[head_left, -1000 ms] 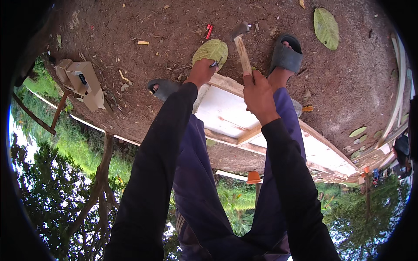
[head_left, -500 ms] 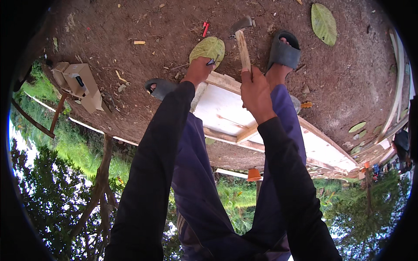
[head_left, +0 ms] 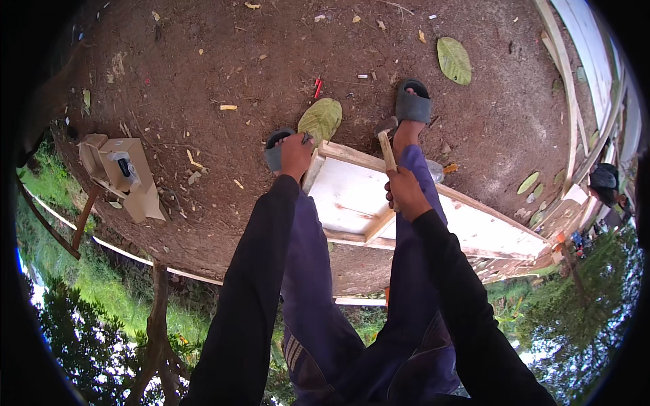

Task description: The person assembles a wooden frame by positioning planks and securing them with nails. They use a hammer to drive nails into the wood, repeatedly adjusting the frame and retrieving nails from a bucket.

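My right hand (head_left: 408, 194) is wrapped round the wooden handle of a hammer (head_left: 388, 150). The hammer's dark head lies beside my right slipper, just beyond the frame's far edge. My left hand (head_left: 296, 157) is closed at the left far corner of a wooden frame (head_left: 355, 155) backed with a white panel (head_left: 349, 193). A small dark piece (head_left: 307, 138) sticks out at its fingertips, too small to name. The frame lies between my legs and runs off to the right, partly hidden behind my right leg.
A large yellow-green leaf (head_left: 320, 120) lies past my left hand, near a red object (head_left: 317, 88). My feet wear dark slippers (head_left: 413, 107). An open cardboard box (head_left: 132, 172) stands left. Long boards (head_left: 565, 88) lie at right, and a clear bottle-like object (head_left: 435, 170) sits beside my right leg.
The hammer head has come nearer to me, down beside my right foot. My left hand remains at the frame's corner. The whole view has shifted somewhat.
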### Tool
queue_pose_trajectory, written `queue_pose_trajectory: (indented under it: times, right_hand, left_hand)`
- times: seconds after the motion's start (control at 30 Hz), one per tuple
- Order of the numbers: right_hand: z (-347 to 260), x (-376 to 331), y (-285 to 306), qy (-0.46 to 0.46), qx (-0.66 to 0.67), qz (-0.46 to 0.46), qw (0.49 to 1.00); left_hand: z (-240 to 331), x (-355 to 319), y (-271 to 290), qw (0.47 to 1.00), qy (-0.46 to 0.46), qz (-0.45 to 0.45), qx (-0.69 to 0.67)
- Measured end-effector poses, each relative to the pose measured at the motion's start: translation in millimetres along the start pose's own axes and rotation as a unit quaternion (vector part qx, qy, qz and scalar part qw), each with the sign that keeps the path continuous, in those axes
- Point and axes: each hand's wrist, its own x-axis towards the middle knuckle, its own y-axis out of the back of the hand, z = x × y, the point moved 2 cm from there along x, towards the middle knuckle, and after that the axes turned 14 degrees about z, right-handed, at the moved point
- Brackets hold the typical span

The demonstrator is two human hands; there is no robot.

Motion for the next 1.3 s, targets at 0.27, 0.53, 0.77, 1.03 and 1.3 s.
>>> queue_pose_trajectory:
  times: [0.27, 0.53, 0.77, 1.03, 1.3]
  right_hand:
    - [54, -124, -98, -0.074, 0.258, 0.002, 0.963]
    - [6, -194, -148, 0.063, 0.228, -0.091, 0.967]
    - [-70, -238, 13, 0.094, 0.42, -0.113, 0.896]
    - [-150, -410, 355, 0.444, 0.613, 0.163, 0.633]
    - [-153, -497, 455, 0.632, 0.579, 0.192, 0.478]
  left_hand:
    - [-22, 1, 166, 0.996, 0.0, -0.049, 0.077]
    - [-115, 9, 302, 0.987, -0.008, -0.023, 0.16]
    - [-137, 3, 247, 0.936, -0.152, -0.026, 0.316]
    - [-7, -63, 149, 0.976, -0.141, -0.105, 0.129]
    - [91, -128, 110, 0.958, -0.166, -0.224, 0.067]
